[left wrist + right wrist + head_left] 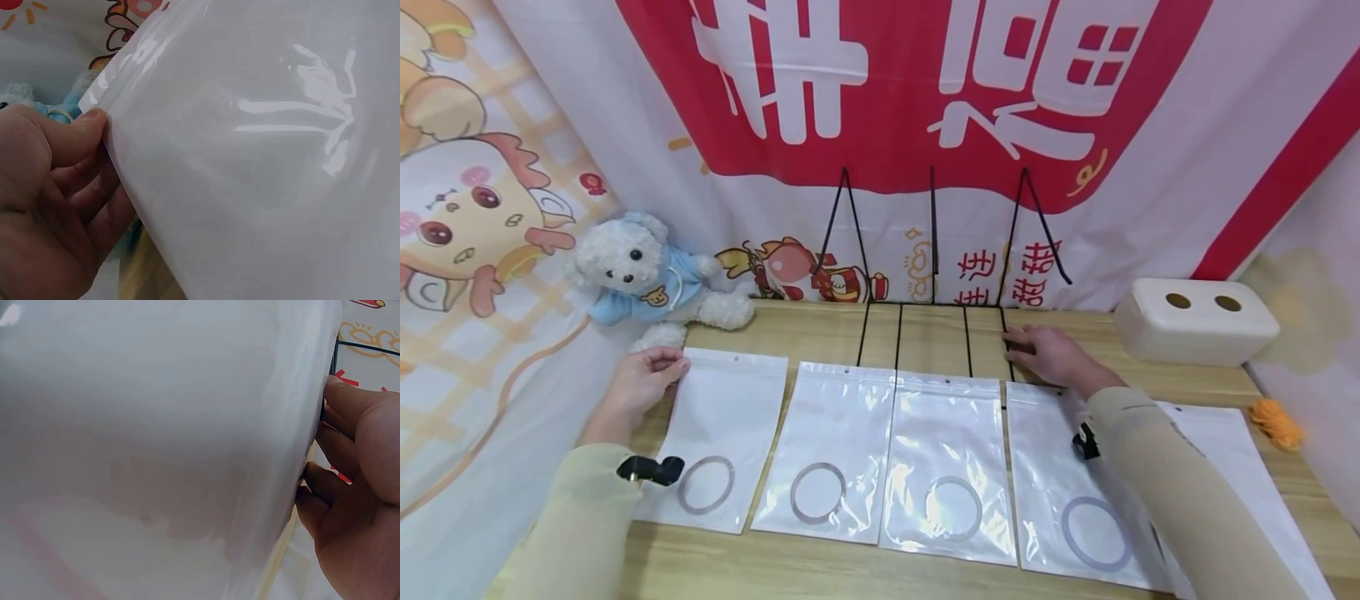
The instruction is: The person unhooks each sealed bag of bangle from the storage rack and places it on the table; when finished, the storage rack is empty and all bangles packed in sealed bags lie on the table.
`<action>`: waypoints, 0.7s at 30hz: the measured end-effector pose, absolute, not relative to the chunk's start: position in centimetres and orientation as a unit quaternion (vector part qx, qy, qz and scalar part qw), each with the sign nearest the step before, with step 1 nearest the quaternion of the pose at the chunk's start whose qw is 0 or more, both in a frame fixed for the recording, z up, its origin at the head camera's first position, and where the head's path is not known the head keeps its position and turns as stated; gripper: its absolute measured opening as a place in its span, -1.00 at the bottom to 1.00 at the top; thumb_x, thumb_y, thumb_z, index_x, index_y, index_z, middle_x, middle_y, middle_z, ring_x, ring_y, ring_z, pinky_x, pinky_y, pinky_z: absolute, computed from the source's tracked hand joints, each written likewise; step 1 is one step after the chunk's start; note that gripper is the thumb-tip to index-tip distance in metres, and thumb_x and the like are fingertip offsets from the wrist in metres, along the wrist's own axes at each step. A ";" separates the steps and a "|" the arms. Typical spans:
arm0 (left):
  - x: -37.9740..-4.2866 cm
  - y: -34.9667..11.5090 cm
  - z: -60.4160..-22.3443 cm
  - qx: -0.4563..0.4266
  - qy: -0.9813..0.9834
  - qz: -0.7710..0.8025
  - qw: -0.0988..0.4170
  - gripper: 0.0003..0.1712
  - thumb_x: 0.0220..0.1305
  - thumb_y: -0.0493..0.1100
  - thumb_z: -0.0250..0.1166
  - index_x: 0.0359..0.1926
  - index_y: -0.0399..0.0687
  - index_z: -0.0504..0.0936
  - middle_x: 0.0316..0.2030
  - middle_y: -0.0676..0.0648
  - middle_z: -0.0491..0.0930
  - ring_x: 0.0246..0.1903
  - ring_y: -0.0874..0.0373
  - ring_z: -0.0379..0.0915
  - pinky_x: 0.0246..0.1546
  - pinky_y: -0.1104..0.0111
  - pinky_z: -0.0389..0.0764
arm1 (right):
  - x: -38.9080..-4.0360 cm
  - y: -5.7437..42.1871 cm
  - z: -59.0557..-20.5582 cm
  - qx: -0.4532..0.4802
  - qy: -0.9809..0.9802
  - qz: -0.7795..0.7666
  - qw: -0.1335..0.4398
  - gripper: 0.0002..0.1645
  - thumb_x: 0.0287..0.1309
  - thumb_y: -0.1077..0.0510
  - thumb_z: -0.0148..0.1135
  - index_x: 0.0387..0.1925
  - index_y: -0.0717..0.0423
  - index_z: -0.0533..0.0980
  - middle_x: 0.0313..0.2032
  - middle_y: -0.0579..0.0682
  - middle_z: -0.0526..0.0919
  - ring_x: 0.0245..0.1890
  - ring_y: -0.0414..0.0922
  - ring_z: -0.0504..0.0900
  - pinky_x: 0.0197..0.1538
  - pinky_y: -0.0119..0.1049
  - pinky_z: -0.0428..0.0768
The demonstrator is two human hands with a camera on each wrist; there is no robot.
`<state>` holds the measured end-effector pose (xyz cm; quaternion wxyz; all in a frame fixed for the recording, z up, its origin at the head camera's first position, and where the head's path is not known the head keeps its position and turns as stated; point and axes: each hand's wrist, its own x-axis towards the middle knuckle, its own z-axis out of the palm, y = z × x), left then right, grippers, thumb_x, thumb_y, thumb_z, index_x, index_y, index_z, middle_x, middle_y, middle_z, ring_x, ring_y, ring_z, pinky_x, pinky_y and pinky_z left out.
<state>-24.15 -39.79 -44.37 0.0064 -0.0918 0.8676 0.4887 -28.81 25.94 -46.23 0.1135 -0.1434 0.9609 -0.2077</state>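
At the table's left, my left hand (636,387) pinches the upper left corner of a white zip bag (730,400) between thumb and fingers. A round ring shape shows near that bag's lower end. In the left wrist view the glossy bag (206,162) spreads out from the thumb (72,137). My right hand (1052,358) is at the back right, its thumb and bent fingers on a black wire stand (1006,321). In the right wrist view a pale bag (156,425) covers much of the scene, beside the right hand (356,475).
More zip bags with ring shapes (838,417) lie in a row along the wooden table (715,575). A plush bear (655,267) sits at the back left. A cream box with two holes (1198,325) and an orange fuzzy thing (1277,425) are on the right.
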 end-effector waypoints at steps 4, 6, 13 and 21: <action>-24.6 -39.8 -45.5 -0.115 0.871 0.478 0.004 -0.66 0.59 -0.26 0.26 0.18 -0.50 0.60 -0.42 0.41 0.63 -0.38 0.52 0.56 -0.35 0.49 0.72 | -28.9 25.9 -46.4 -0.142 0.961 -0.207 0.117 -0.33 0.62 -0.02 0.16 0.59 0.09 0.36 0.60 0.44 0.22 0.61 0.48 0.17 0.63 0.41 0.13; -24.8 -39.7 -45.8 -0.132 0.873 0.469 0.005 -0.62 0.58 -0.26 0.27 0.23 -0.50 0.60 -0.37 0.34 0.68 -0.38 0.51 0.57 -0.35 0.49 0.72 | -28.9 25.9 -46.4 -0.139 0.961 -0.208 0.119 -0.33 0.62 -0.02 0.16 0.60 0.09 0.35 0.61 0.45 0.20 0.61 0.48 0.16 0.63 0.41 0.13; -25.3 -39.0 -46.3 -0.207 0.872 0.444 0.018 -0.52 0.58 -0.13 0.32 0.35 -0.32 0.63 0.20 -0.25 0.72 -0.34 0.50 0.56 -0.32 0.56 0.69 | -28.9 25.7 -46.3 -0.138 0.960 -0.209 0.125 -0.33 0.63 -0.03 0.14 0.61 0.09 0.34 0.61 0.47 0.17 0.62 0.48 0.14 0.63 0.41 0.12; -25.6 -38.1 -46.1 -0.235 0.860 0.453 0.022 -0.49 0.57 -0.09 0.33 0.38 -0.27 0.64 0.33 -0.27 0.65 -0.29 0.46 0.56 -0.33 0.60 0.67 | -28.9 25.6 -46.3 -0.132 0.961 -0.207 0.130 -0.33 0.64 -0.03 0.13 0.61 0.08 0.33 0.62 0.45 0.17 0.62 0.47 0.13 0.63 0.41 0.12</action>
